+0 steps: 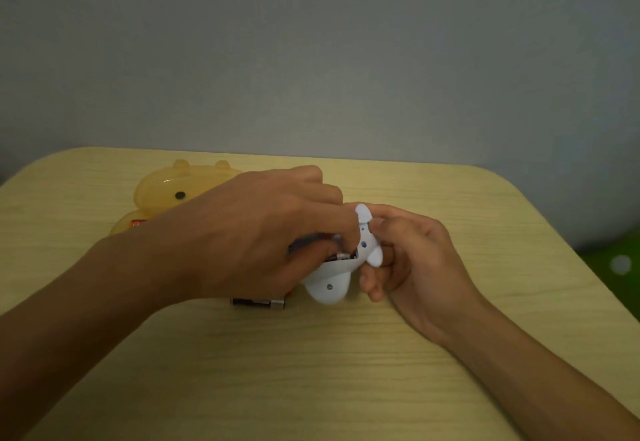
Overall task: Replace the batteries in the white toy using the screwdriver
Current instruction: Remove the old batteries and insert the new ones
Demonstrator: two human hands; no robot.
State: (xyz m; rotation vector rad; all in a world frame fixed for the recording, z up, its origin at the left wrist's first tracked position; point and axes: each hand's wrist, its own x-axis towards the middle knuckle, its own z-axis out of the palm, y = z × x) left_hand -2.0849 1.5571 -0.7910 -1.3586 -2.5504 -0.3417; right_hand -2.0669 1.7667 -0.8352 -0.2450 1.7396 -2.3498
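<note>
Toy (329, 285), white and rounded, sits just above the table (346, 371) near its middle, with its battery bay facing up and open. The right hand (415, 257) grips the toy from the right, thumb and fingers curled round its small knobs. The left hand (256, 226) reaches over from the left with its fingers bent down into the bay. It covers most of the opening, and whether it pinches anything there cannot be told. A metal end shows inside the bay.

One loose battery (258, 302) lies flat just left of the toy, under the left wrist. One yellow see-through case (162, 188) lies behind and left of the toy, partly hidden by the left hand, with an orange label (137, 224) at its near side.

In front of the toy and to its right the tabletop is bare wood, out to the rounded corners.
</note>
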